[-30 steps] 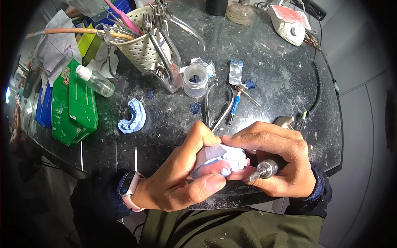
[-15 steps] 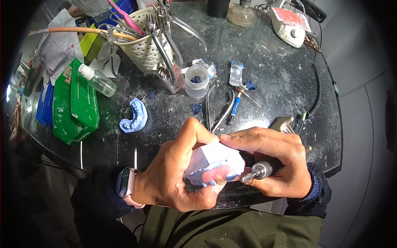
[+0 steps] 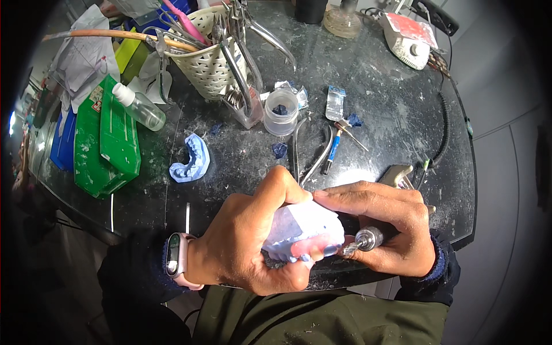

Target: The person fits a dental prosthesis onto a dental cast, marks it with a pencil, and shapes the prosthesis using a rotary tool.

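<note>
A person's two hands meet over the near edge of a dark, dust-flecked table (image 3: 368, 75). The left hand (image 3: 244, 241) holds a pale blue dental cast (image 3: 302, 221), its bent fingers over the far side and its thumb at the near side. A pink denture base (image 3: 303, 247) lies along the cast's tooth row, facing the person, with a cream-coloured tooth (image 3: 316, 254) at its lower edge.

The right hand (image 3: 397, 224) is closed around a metal rotary handpiece (image 3: 371, 237), while its outstretched index finger reaches across to the top of the cast, beside the left fingertips. The handpiece's bur (image 3: 351, 248) points at the right end of the denture base; whether the two touch cannot be told. A smartwatch (image 3: 174, 255) with a pink band sits on the left wrist.

Beyond the left hand lies a blue horseshoe-shaped cast (image 3: 194, 164), with a green box (image 3: 118, 149) and a clear spray bottle (image 3: 146, 112) farther left. A cream woven basket (image 3: 201, 72) of pliers and other tools stands behind. Nearer the middle are a translucent cup (image 3: 280, 123), a pair of curved metal handles (image 3: 318, 167) and a small blue-handled tool (image 3: 333, 148).
</note>
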